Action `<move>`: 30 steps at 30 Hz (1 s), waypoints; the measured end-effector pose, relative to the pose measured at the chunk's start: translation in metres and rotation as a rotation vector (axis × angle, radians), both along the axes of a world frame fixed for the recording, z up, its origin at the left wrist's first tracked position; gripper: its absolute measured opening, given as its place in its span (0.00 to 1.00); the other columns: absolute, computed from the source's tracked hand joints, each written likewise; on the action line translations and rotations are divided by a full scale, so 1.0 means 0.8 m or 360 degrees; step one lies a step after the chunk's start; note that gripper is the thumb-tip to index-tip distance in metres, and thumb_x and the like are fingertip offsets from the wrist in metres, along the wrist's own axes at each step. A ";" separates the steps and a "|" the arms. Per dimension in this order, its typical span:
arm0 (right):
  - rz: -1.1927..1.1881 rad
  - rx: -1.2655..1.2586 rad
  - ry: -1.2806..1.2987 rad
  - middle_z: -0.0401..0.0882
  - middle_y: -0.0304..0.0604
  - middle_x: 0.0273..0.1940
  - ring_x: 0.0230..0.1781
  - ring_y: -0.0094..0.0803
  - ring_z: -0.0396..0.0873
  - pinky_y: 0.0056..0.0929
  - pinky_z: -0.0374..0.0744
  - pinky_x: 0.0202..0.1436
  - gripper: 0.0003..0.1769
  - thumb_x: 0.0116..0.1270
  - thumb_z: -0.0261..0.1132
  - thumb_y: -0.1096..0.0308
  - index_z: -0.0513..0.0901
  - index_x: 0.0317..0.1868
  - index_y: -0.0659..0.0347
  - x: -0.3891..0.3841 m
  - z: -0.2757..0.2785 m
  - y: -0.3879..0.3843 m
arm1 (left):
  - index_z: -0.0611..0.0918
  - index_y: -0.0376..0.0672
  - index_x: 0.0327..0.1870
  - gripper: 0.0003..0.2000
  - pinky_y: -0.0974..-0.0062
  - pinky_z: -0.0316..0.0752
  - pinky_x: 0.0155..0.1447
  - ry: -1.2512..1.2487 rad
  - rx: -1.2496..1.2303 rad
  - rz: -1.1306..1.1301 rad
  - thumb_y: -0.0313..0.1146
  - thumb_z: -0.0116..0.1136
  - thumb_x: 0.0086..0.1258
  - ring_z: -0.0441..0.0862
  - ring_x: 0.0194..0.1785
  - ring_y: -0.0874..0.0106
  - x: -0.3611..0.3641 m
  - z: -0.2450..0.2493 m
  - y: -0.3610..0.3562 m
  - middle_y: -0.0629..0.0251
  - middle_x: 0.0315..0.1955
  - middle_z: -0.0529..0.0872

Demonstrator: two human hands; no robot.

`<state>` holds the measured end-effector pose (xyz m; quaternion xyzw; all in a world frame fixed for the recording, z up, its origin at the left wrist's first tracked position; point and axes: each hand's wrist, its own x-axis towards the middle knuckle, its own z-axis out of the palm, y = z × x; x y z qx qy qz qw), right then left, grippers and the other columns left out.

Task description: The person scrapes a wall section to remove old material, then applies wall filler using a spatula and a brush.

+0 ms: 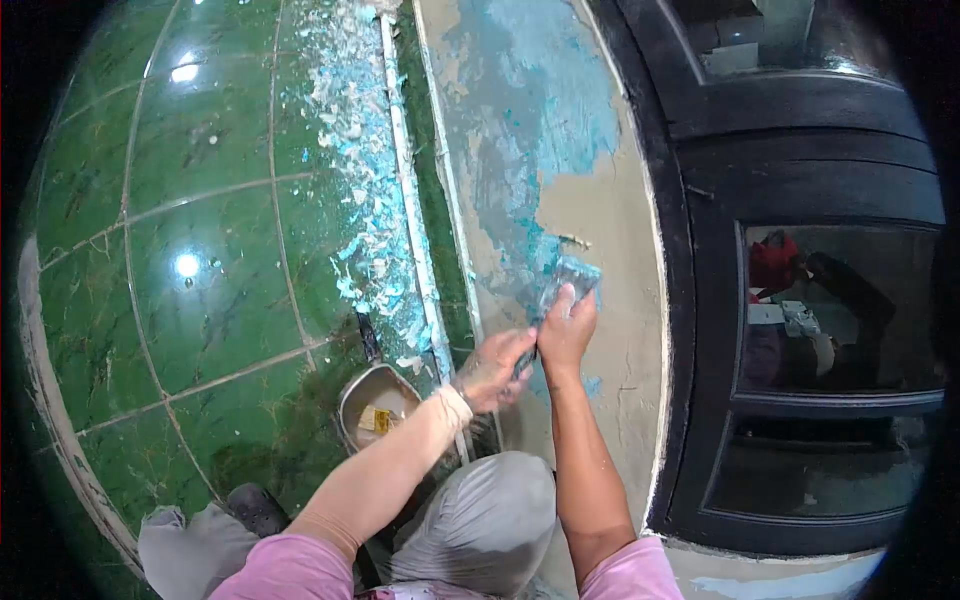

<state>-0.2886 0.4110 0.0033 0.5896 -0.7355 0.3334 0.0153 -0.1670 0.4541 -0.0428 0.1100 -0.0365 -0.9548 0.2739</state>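
Both hands are on a scraper [577, 270], whose flat wide blade lies against the wall [607, 330]. My right hand [567, 328] is closed round it near the blade, with the thumb along its face. Lower down, my left hand [490, 370] is closed round the dark handle end. Blue-green paint [580, 120] covers part of the wall; around it, bare beige surface shows. A curl of scraped paint [575, 242] sits just above the blade. Part of the handle is hidden by my fingers.
Paint flakes [375, 240] litter the green tiled floor [200, 330] along the wall's foot. By my left forearm stands a pan [345, 400] holding cloudy liquid and a yellow-marked brush [376, 419]. A dark framed door [700, 330] with glass panes borders the wall on the right.
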 end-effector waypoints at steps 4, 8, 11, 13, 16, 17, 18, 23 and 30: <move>-0.0065 0.0081 -0.0038 0.80 0.56 0.29 0.30 0.54 0.79 0.47 0.73 0.36 0.12 0.71 0.55 0.67 0.76 0.36 0.69 0.006 0.015 0.011 | 0.74 0.51 0.41 0.14 0.81 0.55 0.20 -0.0070 0.0058 -0.0007 0.52 0.50 0.76 0.62 0.16 0.81 -0.001 0.020 0.012 0.72 0.21 0.71; -0.0148 0.0062 -0.0015 0.80 0.56 0.28 0.28 0.52 0.78 0.47 0.72 0.34 0.12 0.71 0.55 0.68 0.78 0.33 0.68 0.000 0.001 0.001 | 0.76 0.51 0.43 0.15 0.82 0.54 0.18 -0.0163 0.0069 -0.0033 0.53 0.51 0.75 0.62 0.16 0.81 0.008 0.020 -0.001 0.72 0.21 0.71; -0.0160 0.0139 -0.0014 0.79 0.56 0.25 0.25 0.50 0.76 0.46 0.72 0.33 0.13 0.70 0.56 0.67 0.78 0.32 0.69 0.011 0.014 0.004 | 0.76 0.51 0.43 0.14 0.82 0.54 0.17 -0.0088 0.0121 0.0062 0.52 0.52 0.75 0.61 0.15 0.81 -0.002 0.017 0.005 0.72 0.20 0.71; -0.0073 0.0000 0.0080 0.78 0.56 0.24 0.23 0.49 0.75 0.45 0.71 0.31 0.13 0.70 0.56 0.66 0.77 0.31 0.68 0.003 0.008 0.005 | 0.76 0.51 0.42 0.14 0.82 0.54 0.17 -0.0056 0.0146 0.0005 0.52 0.53 0.75 0.62 0.15 0.81 0.000 0.022 0.011 0.72 0.20 0.71; -0.0110 0.0116 0.0059 0.78 0.57 0.24 0.24 0.51 0.76 0.46 0.71 0.31 0.14 0.70 0.57 0.65 0.77 0.30 0.68 0.000 0.010 -0.010 | 0.76 0.51 0.41 0.14 0.82 0.56 0.17 0.0019 0.0128 0.0015 0.51 0.53 0.75 0.62 0.14 0.80 -0.005 0.008 -0.005 0.72 0.19 0.71; -0.0163 0.0137 0.0086 0.78 0.58 0.24 0.24 0.52 0.76 0.46 0.71 0.31 0.14 0.70 0.57 0.65 0.77 0.30 0.68 -0.005 0.005 0.000 | 0.75 0.51 0.41 0.13 0.82 0.56 0.17 -0.0010 0.0176 -0.0030 0.51 0.53 0.75 0.62 0.13 0.80 -0.006 0.009 0.000 0.71 0.19 0.71; -0.0181 0.0119 0.0099 0.78 0.58 0.24 0.24 0.52 0.76 0.46 0.71 0.31 0.14 0.70 0.57 0.65 0.76 0.30 0.68 -0.003 0.002 -0.001 | 0.75 0.51 0.41 0.13 0.82 0.56 0.17 -0.0052 0.0184 -0.0039 0.51 0.53 0.75 0.63 0.13 0.80 -0.003 0.010 -0.003 0.71 0.18 0.71; -0.0175 0.0114 0.0118 0.73 0.57 0.21 0.22 0.49 0.75 0.47 0.68 0.29 0.16 0.70 0.58 0.65 0.74 0.28 0.69 -0.001 0.002 -0.022 | 0.76 0.51 0.40 0.14 0.81 0.55 0.15 -0.0034 0.0197 -0.0017 0.52 0.53 0.74 0.64 0.12 0.79 -0.010 0.001 -0.008 0.71 0.17 0.72; -0.0207 0.0203 0.0213 0.77 0.61 0.23 0.25 0.56 0.76 0.52 0.69 0.30 0.15 0.68 0.58 0.66 0.76 0.27 0.70 0.000 0.001 -0.037 | 0.75 0.53 0.40 0.14 0.82 0.53 0.15 0.0071 0.0088 -0.0065 0.53 0.51 0.75 0.62 0.11 0.81 0.002 -0.007 -0.037 0.71 0.16 0.72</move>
